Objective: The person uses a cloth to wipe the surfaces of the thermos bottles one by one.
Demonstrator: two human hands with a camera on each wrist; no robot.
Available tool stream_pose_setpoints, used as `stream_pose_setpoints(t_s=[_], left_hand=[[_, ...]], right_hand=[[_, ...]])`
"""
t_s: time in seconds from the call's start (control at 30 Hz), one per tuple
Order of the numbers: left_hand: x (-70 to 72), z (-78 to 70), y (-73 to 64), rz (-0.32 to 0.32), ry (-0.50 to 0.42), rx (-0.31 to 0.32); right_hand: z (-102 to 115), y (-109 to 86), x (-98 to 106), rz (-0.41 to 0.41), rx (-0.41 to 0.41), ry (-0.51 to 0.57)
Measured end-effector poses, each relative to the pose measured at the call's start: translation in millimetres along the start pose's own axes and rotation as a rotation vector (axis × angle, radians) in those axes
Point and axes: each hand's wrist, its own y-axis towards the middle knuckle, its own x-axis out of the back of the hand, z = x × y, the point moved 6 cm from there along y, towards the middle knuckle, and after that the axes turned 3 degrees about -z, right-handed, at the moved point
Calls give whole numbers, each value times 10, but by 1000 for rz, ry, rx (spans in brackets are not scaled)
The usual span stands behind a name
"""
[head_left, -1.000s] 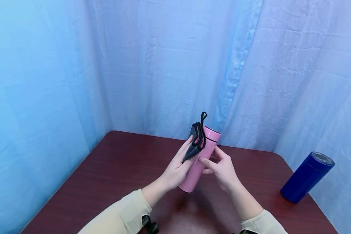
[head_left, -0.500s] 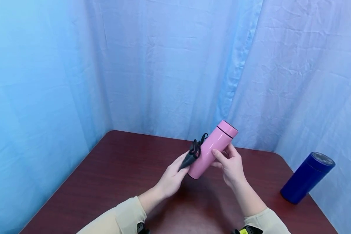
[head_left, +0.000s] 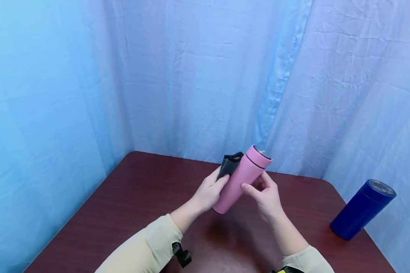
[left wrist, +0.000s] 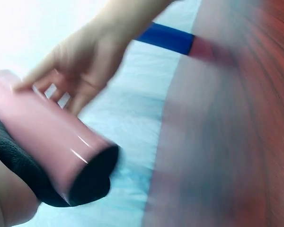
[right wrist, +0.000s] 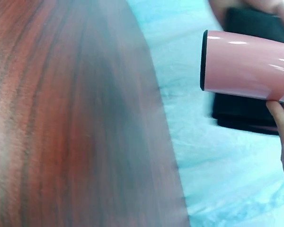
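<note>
In the head view my right hand [head_left: 267, 195] grips a pink thermos bottle [head_left: 238, 184], thumb across its side. The bottle is tilted, its lid [head_left: 258, 156] up and to the right, its base over the table. My left hand [head_left: 207, 192] holds a black leather-look wallet [head_left: 230, 165] between thumb and fingers, against the bottle's left side. Folds show at the wallet's top edge. In the left wrist view the bottle's dark base [left wrist: 94, 177] faces the camera, with the wallet [left wrist: 21, 161] beneath. The right wrist view has the wallet [right wrist: 246, 113] behind the bottle [right wrist: 246, 66].
A dark blue thermos bottle [head_left: 362, 210] stands near the right edge of the dark red wooden table [head_left: 133, 197]. Pale blue curtains [head_left: 191, 76] hang close behind the table and along both sides.
The bottle and wallet first swung right and lower, then came partly back left. The wallet has turned, so its black strap loop and coiled folds no longer show. Both hands keep their hold.
</note>
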Motion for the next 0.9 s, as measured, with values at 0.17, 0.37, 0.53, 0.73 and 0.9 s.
stream_pose_setpoints(t_s=[0.17,0.37,0.53,0.73,0.9], left_hand=[[60,185,-167,15,48,34],[-6,53,-302,-9,231,-207],[-112,-155,-236,-13,331,-329],[-112,-184,16,64,162,-156],[-34,125,44,153,-122,140]], right_hand=[[90,40,124,-49,10,112],[67,76,142,-51,-11,50],[38,53,43,35,20,-89],[75,34,91,36,44,-25],[110,60,230,3,76,110]])
